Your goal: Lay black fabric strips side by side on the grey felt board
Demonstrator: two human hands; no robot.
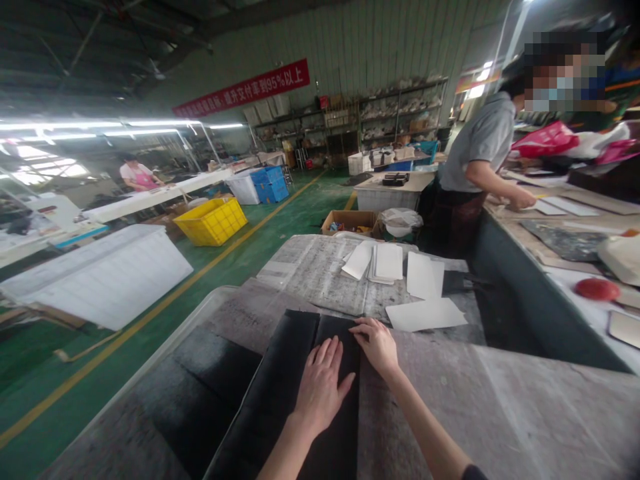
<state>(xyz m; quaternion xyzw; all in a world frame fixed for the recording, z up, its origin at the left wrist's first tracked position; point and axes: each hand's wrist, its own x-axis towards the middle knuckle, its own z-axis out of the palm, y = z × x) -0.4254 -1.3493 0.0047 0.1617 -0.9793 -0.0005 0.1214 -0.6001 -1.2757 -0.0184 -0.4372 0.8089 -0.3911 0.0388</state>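
Toward the worktop's far edge, the black sheet lies spread. My left hand rests flat on it, thumb apart; my right hand meets its edge, grip indeterminable. Laying-out appears done; smoothing seems unfinished.

Matt panel, smooth paper cards; rough tabletop

A yellow crate sits on the green floor, and a red banner crosses the wall.
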